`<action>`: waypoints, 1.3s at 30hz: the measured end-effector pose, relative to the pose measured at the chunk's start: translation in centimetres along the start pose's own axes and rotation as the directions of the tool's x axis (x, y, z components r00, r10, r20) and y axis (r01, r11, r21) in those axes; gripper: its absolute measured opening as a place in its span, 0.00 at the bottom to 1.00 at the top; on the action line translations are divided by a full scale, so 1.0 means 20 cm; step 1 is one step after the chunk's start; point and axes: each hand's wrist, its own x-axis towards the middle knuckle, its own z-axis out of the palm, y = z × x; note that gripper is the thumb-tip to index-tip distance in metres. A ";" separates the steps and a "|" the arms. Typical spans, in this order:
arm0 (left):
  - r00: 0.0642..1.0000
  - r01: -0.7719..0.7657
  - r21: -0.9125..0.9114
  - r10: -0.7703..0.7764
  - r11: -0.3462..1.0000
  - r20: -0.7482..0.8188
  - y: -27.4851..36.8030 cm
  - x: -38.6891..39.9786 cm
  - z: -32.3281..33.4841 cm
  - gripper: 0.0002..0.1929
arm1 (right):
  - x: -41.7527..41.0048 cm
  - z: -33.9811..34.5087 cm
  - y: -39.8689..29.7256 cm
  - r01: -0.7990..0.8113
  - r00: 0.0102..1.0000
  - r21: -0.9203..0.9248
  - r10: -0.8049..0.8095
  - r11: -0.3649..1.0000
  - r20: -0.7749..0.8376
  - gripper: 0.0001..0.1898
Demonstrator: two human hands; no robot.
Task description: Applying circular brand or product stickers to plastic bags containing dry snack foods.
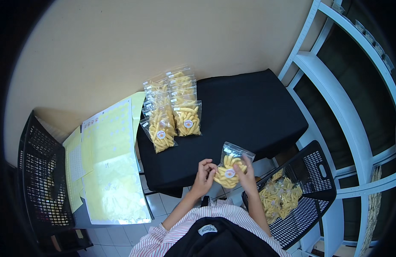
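Observation:
My right hand (246,176) grips a clear zip-top plastic bag (229,164) of yellow stick-shaped snacks by its right side, in front of my body. A round sticker sits on the bag's front. My left hand (204,176) is at the bag's left edge with its fingers curled; whether it pinches the plastic I cannot tell. Beyond my hands, on a table with a black cloth (242,106), similar filled bags stand in two rows (186,119), overlapping one behind another. The front bag of the left row (160,133) shows a round sticker too.
At my right, a black plastic basket (300,221) holds several more snack bags (281,197). Yellow sticker sheets (111,160) cover a surface to the left, beside another black basket (45,176). White shelving (342,96) rises on the right; a beige wall (159,35) backs the table.

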 end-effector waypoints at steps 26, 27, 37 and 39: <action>0.930 -0.334 0.750 0.329 0.572 0.163 0.02 0.04 0.14 0.46 | -0.08 0.01 -0.09 0.148 0.989 -0.053 -0.146 0.988 0.038 0.35; 0.917 -0.391 0.649 0.338 0.652 0.213 0.00 0.03 0.17 0.49 | -0.07 -0.03 -0.04 0.087 0.996 -0.060 -0.085 0.994 0.033 0.30; 0.814 0.220 0.801 0.348 0.556 -0.465 0.01 0.52 -0.20 0.51 | -0.46 -0.82 0.02 -0.365 0.392 -0.777 -0.672 0.513 -0.628 0.34; 0.789 0.216 0.800 0.383 0.559 -0.481 -0.05 0.58 -0.24 0.51 | -0.46 -0.80 0.00 -0.278 0.480 -0.778 -0.621 0.563 -0.620 0.35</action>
